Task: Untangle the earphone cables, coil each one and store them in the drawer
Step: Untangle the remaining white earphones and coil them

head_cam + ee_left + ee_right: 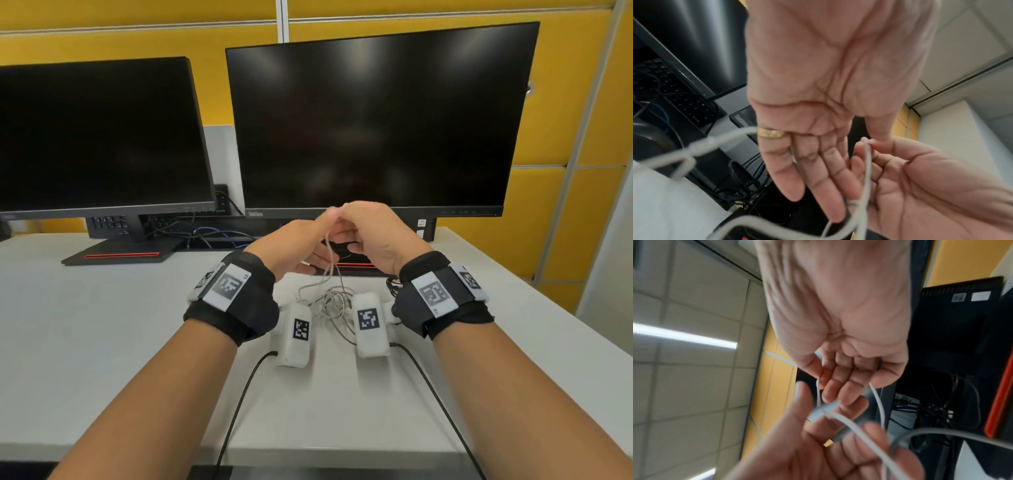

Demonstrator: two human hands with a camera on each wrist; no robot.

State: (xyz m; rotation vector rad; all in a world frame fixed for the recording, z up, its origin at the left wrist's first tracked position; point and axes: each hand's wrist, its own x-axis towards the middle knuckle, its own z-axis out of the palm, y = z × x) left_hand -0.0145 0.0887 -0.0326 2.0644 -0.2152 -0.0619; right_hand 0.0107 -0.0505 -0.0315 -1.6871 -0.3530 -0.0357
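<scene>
Hands: our left hand (294, 245) and right hand (371, 233), raised together, each pinch one white earphone cable (329, 253), probably to draw it free. Remaining tangle (334, 303): on the worktop (102, 325), beneath both wrists.

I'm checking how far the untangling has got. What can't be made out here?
- Cable count: the tangle on the desk is too fine in the head view.
- Pinch point: blurred in the head view, where the left hand meets the right hand.
- Drawer: in no view.
- Earbuds: none discernible.
</scene>
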